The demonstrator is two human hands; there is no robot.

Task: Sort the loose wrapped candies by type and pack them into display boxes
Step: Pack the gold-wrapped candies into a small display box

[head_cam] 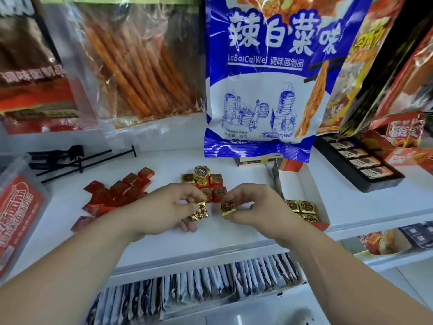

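Observation:
My left hand [171, 206] pinches a gold-wrapped candy [199, 211] just above the white shelf [229, 233]. Close beside it, my right hand [254, 207] holds a second gold candy [228, 208]. Behind both hands sits a small stack of mixed gold and red candies [207, 182]. Several red-wrapped candies [117, 193] lie loose to the left. On the right stands an open white display box [314, 195] with three gold candies [302, 211] packed in its near corner.
Hanging snack bags, a big blue one [264, 78] among them, crowd the space above the shelf. Black hooks [77, 158] lie at the back left. A black tray of dark packets [360, 163] stands at the right. Sachets [199, 285] fill the shelf below.

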